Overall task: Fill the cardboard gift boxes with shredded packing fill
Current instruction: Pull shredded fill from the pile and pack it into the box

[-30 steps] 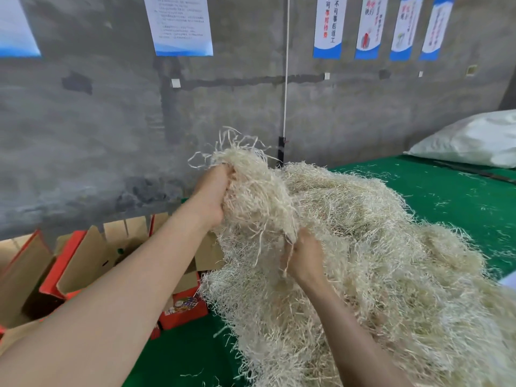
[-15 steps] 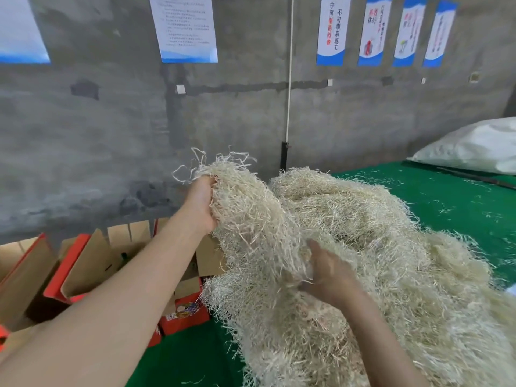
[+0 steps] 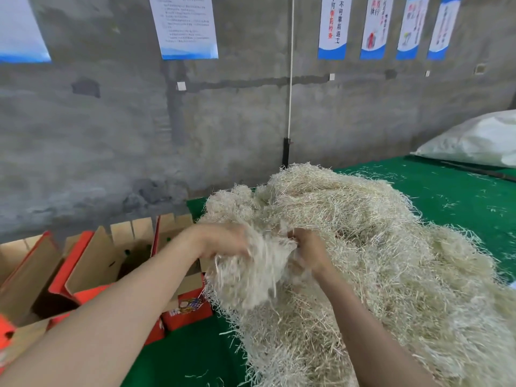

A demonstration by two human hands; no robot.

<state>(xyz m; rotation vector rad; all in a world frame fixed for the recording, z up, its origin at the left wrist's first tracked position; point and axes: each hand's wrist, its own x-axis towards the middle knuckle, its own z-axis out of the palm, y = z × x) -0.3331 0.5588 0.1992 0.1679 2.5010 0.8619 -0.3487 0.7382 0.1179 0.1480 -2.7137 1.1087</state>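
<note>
1. Carrying everything in view, the green table (image 3: 460,202) fills the right and bottom of the picture. A white sack (image 3: 480,141) lies at its far end, at 2 o'clock.
2. The pile (image 3: 391,275) of shredded fill lies on the table from the centre down to the lower right. Its long axis runs roughly from 11 o'clock to 5 o'clock.
3. The boxes (image 3: 92,269) stand open with their flaps up at 9 o'clock from the hands. The row slants from 8 o'clock up toward the pile, and the nearest box sits under the left forearm, just beside the pile's left edge. Their insides are dark, so I cannot tell whether any holds fill yet.
4. The clump (image 3: 251,277) hangs between the two hands at the pile's left edge. Blur hides whether strands tie it to the pile.
5. The left hand (image 3: 223,241) has its fingers curled into the clump's top left, and the right hand (image 3: 310,254) grasps its right side. Both are blurred.
6. The left hand is the nearer to the boxes. The coming move therefore looks like a short carry toward 9 o'clock and down into the nearest box, once the clump is torn free.
</note>
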